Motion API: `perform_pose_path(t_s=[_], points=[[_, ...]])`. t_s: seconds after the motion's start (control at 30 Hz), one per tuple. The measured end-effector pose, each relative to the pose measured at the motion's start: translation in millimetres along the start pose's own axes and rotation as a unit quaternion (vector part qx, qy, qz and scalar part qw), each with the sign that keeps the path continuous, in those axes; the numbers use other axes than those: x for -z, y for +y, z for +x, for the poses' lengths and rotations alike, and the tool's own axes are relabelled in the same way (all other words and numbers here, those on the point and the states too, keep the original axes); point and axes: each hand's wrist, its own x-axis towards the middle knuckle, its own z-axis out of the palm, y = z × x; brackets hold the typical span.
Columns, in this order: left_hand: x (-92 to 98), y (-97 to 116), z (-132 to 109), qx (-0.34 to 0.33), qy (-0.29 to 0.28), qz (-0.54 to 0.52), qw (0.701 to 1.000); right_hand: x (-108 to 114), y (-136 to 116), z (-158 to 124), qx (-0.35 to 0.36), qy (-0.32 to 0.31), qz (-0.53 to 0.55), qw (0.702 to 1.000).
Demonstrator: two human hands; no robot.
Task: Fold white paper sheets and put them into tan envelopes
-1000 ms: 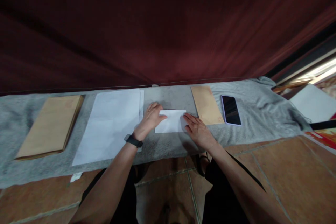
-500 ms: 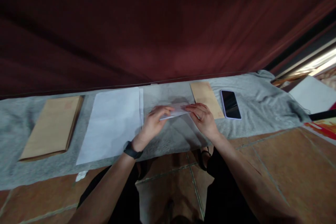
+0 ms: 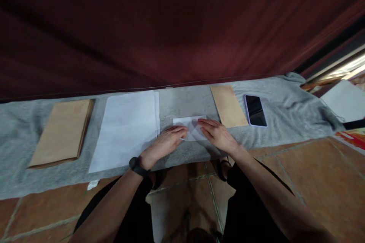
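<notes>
A small folded sheet of white paper (image 3: 188, 120) lies on the grey cloth in front of me. My left hand (image 3: 169, 141) grips its near left part, the fingers bent and pressed together at the paper's edge. Over the right part rests my right hand (image 3: 219, 135), its fingers stretched out and flat on the paper. Both hands cover some of the sheet. A brown envelope (image 3: 229, 107) lies just beyond my right hand. To the left of my left hand is a stack of large white sheets (image 3: 125, 129).
The grey cloth (image 3: 189, 102) covers a long narrow bench. A thick stack of brown envelopes (image 3: 61, 133) sits at the left. A phone (image 3: 256, 111) in a lilac case lies right of the single envelope. A dark red curtain (image 3: 171, 30) hangs behind; the floor is tiled.
The folded paper has come down from a tilted position in both hands to lie flat on the cloth. My right fingers have spread over it. The view has shifted slightly.
</notes>
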Motion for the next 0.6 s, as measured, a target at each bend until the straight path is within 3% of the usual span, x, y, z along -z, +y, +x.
perform_pose_path(t_s=[0.2, 0.33, 0.47, 0.6], points=[[0.5, 1, 6, 0.014, 0.001, -0.004, 1.0, -29, -5, 6, 0.001, -0.044, -0.055, 0.998], [-18.8, 4, 17, 0.069, 0.058, 0.05, 0.995, -37, -10, 4, -0.016, -0.044, -0.074, 0.996], [-43.2, 8, 27, 0.116, 0.051, 0.152, 0.98, -42, -12, 4, -0.036, -0.022, -0.084, 0.996], [-52.8, 11, 30, 0.133, 0.056, 0.181, 0.973, -49, -13, 5, -0.048, -0.001, -0.099, 0.994]])
